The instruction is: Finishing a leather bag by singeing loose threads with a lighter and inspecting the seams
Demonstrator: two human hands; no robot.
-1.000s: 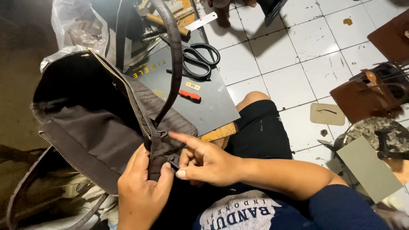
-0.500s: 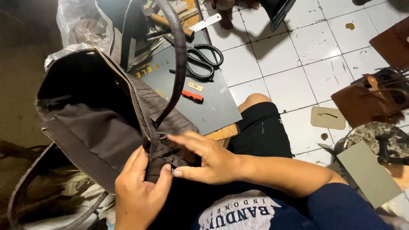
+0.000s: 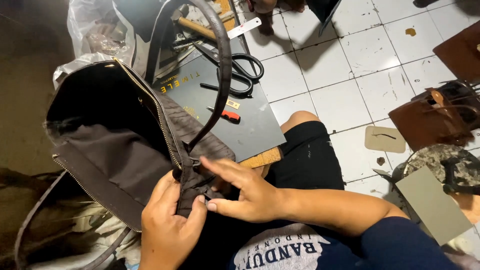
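Presently, a dark brown handbag (image 3: 115,150) is held open over the lap, its mouth turned up toward the camera and its grey lining shown, the gold zip teeth running along the rim.

Change from the earlier pictures: the bag is seen tipped a little further open and swung slightly toward the upper right; the hands are kept at the same end seam, with only the right fingers shifted.

Left hand (image 3: 170,225): closed round the bag's end fold from below, thumb pressed on top, the folded material pinched between thumb and fingers.

Right hand (image 3: 245,192): laid across the same fold, fingers spread and extended, thumb tip brought against the left thumb; nothing is gripped by it.

Strap (image 3: 220,75): arched upward from the ring at the bag's end, crossing in front of the board.

Surface: a dark flat board (image 3: 250,120) is laid on the floor beside the knee, with black scissors (image 3: 235,70) and a small red-handled tool (image 3: 227,115) resting on it; a wooden-handled hammer (image 3: 195,27) is set just beyond.

Room: a white tiled floor (image 3: 350,55), scuffed, is strewn with brown leather pieces (image 3: 430,120), a beige cut-out (image 3: 385,139) and a grey card sheet (image 3: 432,205). A clear plastic bag (image 3: 95,35) is lying at upper left.
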